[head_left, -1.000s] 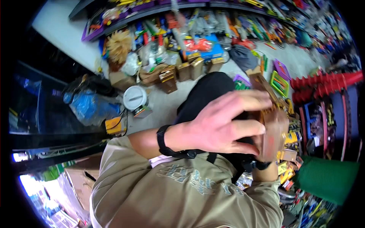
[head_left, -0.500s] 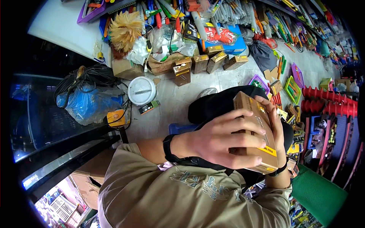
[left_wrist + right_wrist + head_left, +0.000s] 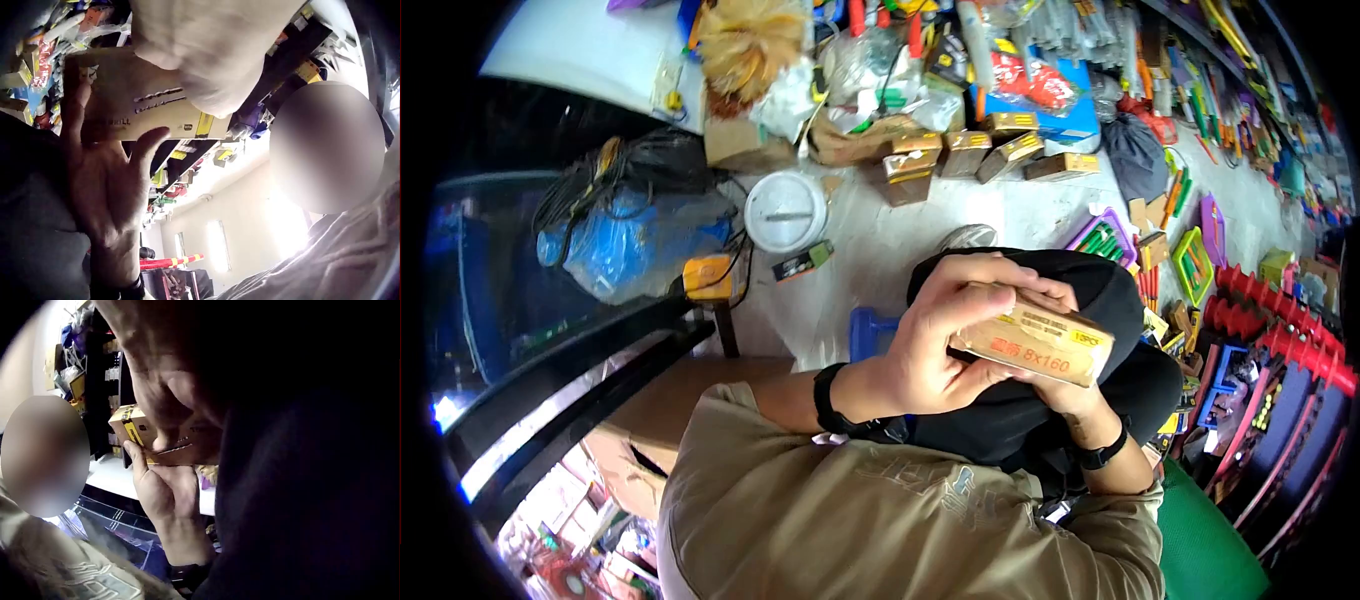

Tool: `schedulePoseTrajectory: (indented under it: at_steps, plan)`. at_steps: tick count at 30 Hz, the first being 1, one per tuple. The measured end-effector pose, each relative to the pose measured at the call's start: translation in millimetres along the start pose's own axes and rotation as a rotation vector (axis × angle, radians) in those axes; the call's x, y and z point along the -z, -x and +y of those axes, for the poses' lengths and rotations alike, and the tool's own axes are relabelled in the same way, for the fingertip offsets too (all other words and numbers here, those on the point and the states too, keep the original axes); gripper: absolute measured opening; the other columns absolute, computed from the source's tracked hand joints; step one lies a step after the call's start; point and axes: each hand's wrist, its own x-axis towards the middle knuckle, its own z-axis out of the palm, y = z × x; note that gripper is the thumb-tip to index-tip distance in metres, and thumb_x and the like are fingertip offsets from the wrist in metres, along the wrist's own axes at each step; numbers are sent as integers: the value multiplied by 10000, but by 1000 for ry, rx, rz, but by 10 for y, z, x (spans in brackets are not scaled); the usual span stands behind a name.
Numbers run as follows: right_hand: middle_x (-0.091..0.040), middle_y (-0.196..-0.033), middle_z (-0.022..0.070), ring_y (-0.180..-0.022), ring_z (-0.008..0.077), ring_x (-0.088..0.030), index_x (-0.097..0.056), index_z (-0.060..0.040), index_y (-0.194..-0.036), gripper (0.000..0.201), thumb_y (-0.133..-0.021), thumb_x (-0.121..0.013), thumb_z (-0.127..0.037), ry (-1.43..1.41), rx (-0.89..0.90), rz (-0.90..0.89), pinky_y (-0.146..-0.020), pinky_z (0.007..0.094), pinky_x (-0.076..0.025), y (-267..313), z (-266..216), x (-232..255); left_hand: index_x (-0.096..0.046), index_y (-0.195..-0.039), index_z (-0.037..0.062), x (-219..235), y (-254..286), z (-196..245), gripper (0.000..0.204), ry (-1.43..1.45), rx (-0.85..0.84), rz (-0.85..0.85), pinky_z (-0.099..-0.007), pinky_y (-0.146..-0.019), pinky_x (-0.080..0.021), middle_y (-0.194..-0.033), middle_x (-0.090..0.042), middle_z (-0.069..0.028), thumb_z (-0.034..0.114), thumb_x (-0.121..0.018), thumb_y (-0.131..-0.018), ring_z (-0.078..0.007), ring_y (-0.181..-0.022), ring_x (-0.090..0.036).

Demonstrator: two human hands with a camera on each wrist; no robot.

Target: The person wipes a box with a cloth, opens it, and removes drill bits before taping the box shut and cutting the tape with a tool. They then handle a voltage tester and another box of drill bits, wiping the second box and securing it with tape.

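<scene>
Both hands hold a brown cardboard drill bit box [image 3: 1040, 350] over the lap. A narrow side printed "8x160" and "10PCS" faces up in the head view. My left hand [image 3: 945, 345] grips the box's left end, thumb along its near edge. From below and the right, my right hand [image 3: 1068, 397] grips it too, partly hidden behind the box. Pictures of two drill bits and a yellow band show on the broad face of the box [image 3: 169, 119] in the left wrist view. There the right hand [image 3: 109, 194] lies under it, thumb against its lower edge.
Several similar boxes [image 3: 1008, 157] stand on the floor ahead, near a feather duster [image 3: 752, 45]. At the left are a round white lid [image 3: 785, 212] and a blue bag [image 3: 635, 245]. Trays [image 3: 1193, 265] and red spiral rods [image 3: 1270, 320] lie right; a blue stool [image 3: 867, 333] shows by the lap.
The box has turned from steeply tilted to lying across the lap, its printed narrow side now facing up. Both hands have shifted left with it, and the left hand has moved to its left end.
</scene>
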Motion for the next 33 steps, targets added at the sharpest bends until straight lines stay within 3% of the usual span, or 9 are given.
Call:
schedulePoseTrajectory:
  at_steps: [3, 5, 7, 8, 9, 11, 16, 25, 33]
  plan:
    - [-541, -1390, 173, -1272, 277, -592, -403, -46, -1386, 582, -927, -730, -191, -251, -64, 24, -1072, 443, -506, -21, -62, -126, -148, -1530, 95, 119, 52, 48, 1024, 55, -5, -125, -595, -1133, -377, -1302, -577, -318, 313, -866, -834, -408, -1221, -614]
    - [-530, -1310, 144, -1199, 261, -619, -330, -94, -1355, 689, -873, -812, -200, -650, -303, -2, -983, 415, -578, -103, -281, -255, -170, -1544, 83, 198, 105, -16, 1094, 148, -49, -135, -582, -1108, -407, -1343, -557, -335, 403, -891, -785, -415, -1222, -616]
    - [-515, -1344, 183, -1181, 306, -644, -343, -88, -1365, 643, -910, -768, -247, -550, -135, -54, -994, 432, -579, -73, -225, -275, -221, -1547, 61, 415, 150, -59, 1165, 126, -3, -224, -562, -1069, -450, -1345, -559, -348, 484, -914, -712, -429, -1212, -620]
    - [-531, -1358, 176, -1207, 296, -627, -370, -92, -1370, 527, -960, -684, -196, -542, -330, 16, -1011, 434, -561, -46, -38, -132, -436, -1494, 44, 523, 250, -186, 1193, 84, 55, -156, -458, -1043, -499, -1356, -626, -180, 499, -974, -532, -364, -1245, -613]
    - [-547, -1373, 168, -1234, 285, -611, -397, -96, -1376, 422, -1010, -601, -145, -529, -522, 85, -1027, 436, -543, -15, 149, 8, -522, -1401, 26, 680, 348, -277, 1082, -99, 112, -116, -442, -1037, -505, -1345, -636, -166, 474, -983, -530, -344, -1241, -618]
    - [-533, -1359, 157, -1228, 277, -603, -361, -90, -1370, 532, -953, -690, -79, -459, -153, -25, -1003, 427, -562, 38, -81, -175, -553, -1365, 52, 956, 727, -554, 917, -526, 393, -45, -411, -1052, -489, -1351, -629, -161, 337, -978, -605, -338, -1238, -611]
    - [-556, -1292, 135, -1157, 243, -638, -426, -88, -1352, 432, -993, -659, -152, -210, -24, 22, -943, 377, -589, 91, 40, -95, -583, -1311, 59, 1478, 1660, -837, 698, -1379, 1044, -145, -479, -1115, -394, -1438, -504, -156, 209, -912, -715, -374, -1379, -433]
    - [-586, -1300, 93, -1212, 169, -577, -443, -73, -1372, 637, -882, -815, -238, -236, 100, -23, -1039, 320, -457, 175, 20, -171, -615, -1163, 72, 1843, 2635, -1190, 395, -1148, 881, 79, -484, -878, -513, -1143, -643, -155, 102, -806, -818, -412, -1043, -629]
    - [-604, -1235, 38, -1155, 123, -567, -453, -82, -1346, 676, -809, -863, -54, -250, 38, -38, -1017, 294, -446, 237, 87, -132, -598, -1225, 10, 1350, 1512, -379, 468, -984, 609, 45, -389, -897, -516, -1115, -606, -165, 133, -827, -835, -341, -1043, -639]
